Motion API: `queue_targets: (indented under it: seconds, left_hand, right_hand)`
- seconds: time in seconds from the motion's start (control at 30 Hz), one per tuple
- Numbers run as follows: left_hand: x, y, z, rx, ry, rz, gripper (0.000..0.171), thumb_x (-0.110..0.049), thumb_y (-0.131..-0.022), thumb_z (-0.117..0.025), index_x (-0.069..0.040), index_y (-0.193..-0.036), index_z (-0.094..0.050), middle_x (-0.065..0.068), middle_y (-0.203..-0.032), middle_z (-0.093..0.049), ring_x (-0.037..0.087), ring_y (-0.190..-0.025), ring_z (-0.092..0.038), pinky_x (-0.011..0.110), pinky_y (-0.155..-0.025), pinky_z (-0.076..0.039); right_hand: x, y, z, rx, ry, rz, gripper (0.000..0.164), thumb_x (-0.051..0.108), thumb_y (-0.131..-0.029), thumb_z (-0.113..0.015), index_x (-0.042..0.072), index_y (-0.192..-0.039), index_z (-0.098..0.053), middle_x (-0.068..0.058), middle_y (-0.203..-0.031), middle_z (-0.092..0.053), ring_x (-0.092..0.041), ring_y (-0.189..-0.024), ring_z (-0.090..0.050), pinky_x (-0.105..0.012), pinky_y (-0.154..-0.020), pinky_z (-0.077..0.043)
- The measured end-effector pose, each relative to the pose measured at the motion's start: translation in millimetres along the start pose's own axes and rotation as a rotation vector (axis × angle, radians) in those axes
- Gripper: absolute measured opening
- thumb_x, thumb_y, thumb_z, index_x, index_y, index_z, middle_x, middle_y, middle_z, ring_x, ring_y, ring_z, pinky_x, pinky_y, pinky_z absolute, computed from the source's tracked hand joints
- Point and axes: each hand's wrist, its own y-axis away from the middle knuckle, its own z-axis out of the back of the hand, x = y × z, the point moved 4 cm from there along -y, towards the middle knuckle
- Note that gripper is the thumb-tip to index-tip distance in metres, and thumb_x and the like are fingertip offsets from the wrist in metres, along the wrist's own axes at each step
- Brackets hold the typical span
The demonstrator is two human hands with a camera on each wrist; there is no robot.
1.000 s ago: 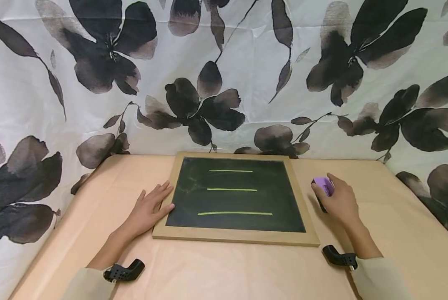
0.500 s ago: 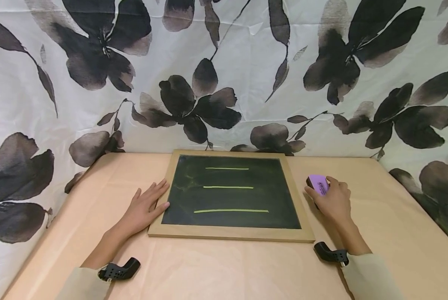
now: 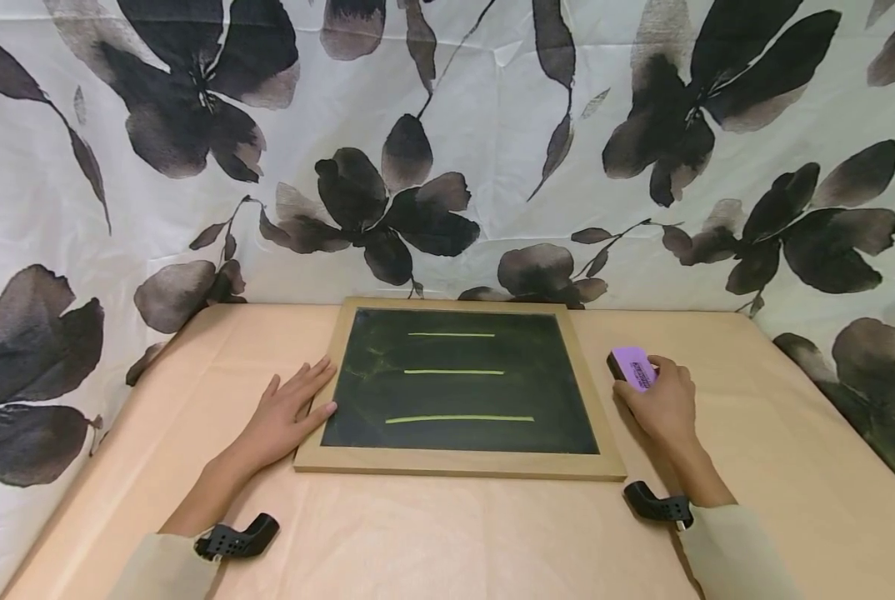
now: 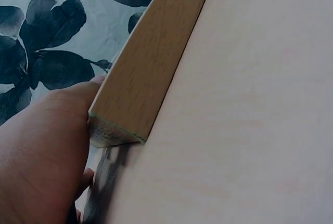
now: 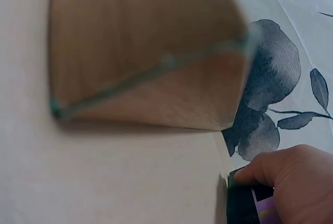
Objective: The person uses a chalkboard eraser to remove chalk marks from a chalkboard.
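A small chalkboard (image 3: pixel 477 396) with a wooden frame lies on the table, three yellow-green chalk lines drawn across it. My left hand (image 3: pixel 286 421) rests on the left side of the frame, fingers straight. In the left wrist view that hand (image 4: pixel 47 135) is beside the frame's corner (image 4: pixel 140 68). To the right of the board, my right hand (image 3: pixel 663 404) grips a purple chalkboard eraser (image 3: pixel 633 367) with a dark underside. In the right wrist view the thumb lies along the eraser (image 5: pixel 242 203), and the board's frame (image 5: pixel 145 31) is close by, blurred.
A peach-coloured cover (image 3: pixel 447 533) spreads over the table around the board. Behind the table hangs a white cloth (image 3: pixel 507 183) printed with dark flowers. Each wrist wears a black camera mount (image 3: pixel 237 537).
The eraser shows more of its purple top now, as my right hand has turned it slightly. The whole view has shifted a little left and up. My left hand stays on the frame.
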Motion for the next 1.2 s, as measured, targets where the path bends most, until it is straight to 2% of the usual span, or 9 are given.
queue_targets:
  seconds: [0.37, 0.57, 0.77, 0.97, 1.2]
  left_hand:
    - [0.7, 2.7, 0.6, 0.004, 0.002, -0.003, 0.064, -0.040, -0.096, -0.055, -0.011, -0.149, -0.036, 0.010, -0.155, -0.027, 0.038, -0.141, -0.022, 0.065, -0.107, -0.003]
    - [1.9, 4.2, 1.7, -0.004, 0.002, -0.010, 0.063, -0.040, -0.096, -0.055, -0.011, -0.149, -0.036, 0.010, -0.155, -0.028, 0.038, -0.140, -0.022, 0.065, -0.107, -0.003]
    - [5.1, 5.6, 0.5, 0.011, 0.001, -0.005, 0.064, -0.041, -0.096, -0.054, -0.011, -0.150, -0.035, 0.009, -0.155, -0.027, 0.037, -0.141, -0.021, 0.065, -0.107, -0.003]
    - [5.8, 6.6, 1.6, 0.001, 0.006, -0.015, 0.064, -0.041, -0.096, -0.055, -0.011, -0.149, -0.036, 0.010, -0.155, -0.027, 0.038, -0.140, -0.022, 0.065, -0.107, -0.003]
    - [4.1, 7.8, 4.5, 0.006, 0.007, -0.022, 0.063, -0.040, -0.096, -0.055, -0.011, -0.149, -0.036, 0.009, -0.155, -0.027, 0.037, -0.141, -0.022, 0.065, -0.108, -0.003]
  right_hand:
    - [-0.3, 15.6, 5.5, -0.039, -0.061, -0.030, 0.072, 0.031, -0.085, -0.070, -0.017, -0.130, -0.042, -0.031, -0.112, -0.048, -0.040, -0.094, -0.046, -0.045, -0.071, -0.036]
    - [2.6, 22.4, 9.8, -0.052, -0.044, -0.016, 0.069, 0.033, -0.088, -0.067, -0.018, -0.128, -0.045, -0.033, -0.114, -0.047, -0.042, -0.097, -0.045, -0.046, -0.072, -0.035]
    - [5.9, 25.3, 10.2, -0.071, -0.013, 0.003, 0.065, 0.031, -0.087, -0.068, -0.016, -0.127, -0.049, -0.031, -0.109, -0.050, -0.041, -0.094, -0.047, -0.047, -0.069, -0.036]
    - [11.5, 24.2, 11.5, -0.095, -0.044, 0.056, 0.062, 0.028, -0.089, -0.067, -0.017, -0.128, -0.049, -0.032, -0.112, -0.050, -0.043, -0.099, -0.047, -0.049, -0.075, -0.037]
    - [27.8, 19.0, 15.6, -0.072, -0.050, 0.157, 0.061, 0.028, -0.090, -0.068, -0.017, -0.126, -0.049, -0.031, -0.108, -0.049, -0.041, -0.095, -0.046, -0.044, -0.070, -0.035]
